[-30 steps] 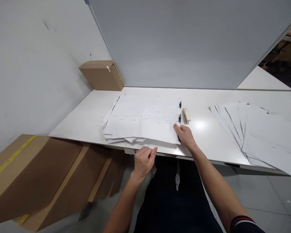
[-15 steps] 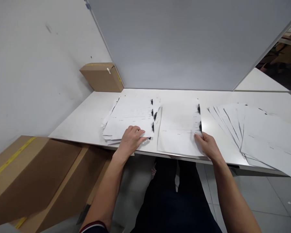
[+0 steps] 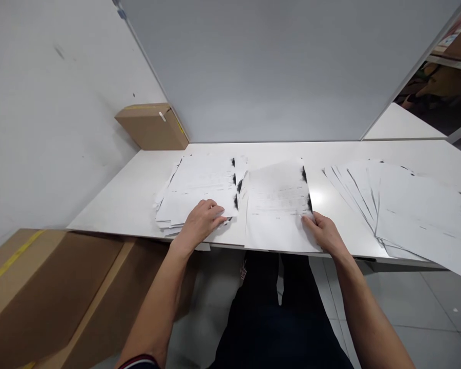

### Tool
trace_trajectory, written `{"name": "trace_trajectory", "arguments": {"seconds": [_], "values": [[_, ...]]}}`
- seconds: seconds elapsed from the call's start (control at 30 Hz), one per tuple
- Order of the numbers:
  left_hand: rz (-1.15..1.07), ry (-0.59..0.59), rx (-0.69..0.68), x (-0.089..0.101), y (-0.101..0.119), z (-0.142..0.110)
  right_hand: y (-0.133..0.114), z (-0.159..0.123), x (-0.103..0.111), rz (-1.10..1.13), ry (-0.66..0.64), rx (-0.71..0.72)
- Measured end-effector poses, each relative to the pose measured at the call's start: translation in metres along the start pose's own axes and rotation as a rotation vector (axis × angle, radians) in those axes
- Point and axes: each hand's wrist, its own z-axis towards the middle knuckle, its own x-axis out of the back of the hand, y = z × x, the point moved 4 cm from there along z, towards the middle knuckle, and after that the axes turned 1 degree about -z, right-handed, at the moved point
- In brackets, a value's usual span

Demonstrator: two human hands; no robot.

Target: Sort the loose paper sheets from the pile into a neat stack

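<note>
A messy stack of printed sheets [image 3: 200, 179], black smudges along its right edge, lies left of centre on the table. My left hand [image 3: 203, 218] rests on its lower right corner, fingers curled and thumb near the corner, closed on the papers there. Beside it, in front of me, is a white printed sheet [image 3: 272, 205] with black marks on its right edge. My right hand [image 3: 322, 230] pinches this sheet at its lower right edge, thumb on top and the other fingers partly hidden. Whether other sheets lie under it I cannot tell.
Fanned-out papers [image 3: 418, 210] spread over the right of the white table [image 3: 115, 200], some overhanging the front edge. A small cardboard box [image 3: 153, 128] stands at the back left against a grey panel [image 3: 253, 72]. Larger cardboard boxes [image 3: 54, 287] sit below left.
The view has shifted slightly. Print on the sheet in my right hand shows more plainly, and its lower edge now reaches the table's front edge. Both hands keep their holds.
</note>
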Motion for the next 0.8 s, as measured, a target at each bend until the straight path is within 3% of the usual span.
{"name": "trace_trajectory", "arguments": {"seconds": [0.17, 0.37, 0.6, 0.8], "values": [[-0.273, -0.003, 0.171, -0.004, -0.009, 0.004, -0.003, -0.001, 0.001, -0.002, -0.014, -0.002], [-0.206, 0.002, 0.141, -0.009, -0.009, 0.006, -0.004, -0.001, 0.000, -0.016, -0.005, 0.003], [-0.296, 0.074, 0.197, -0.011, -0.014, 0.011, -0.003, -0.001, 0.000, -0.012, -0.017, 0.006], [-0.568, 0.157, 0.439, -0.014, -0.019, 0.007, -0.005, -0.001, 0.000, -0.008, -0.031, -0.005]]}}
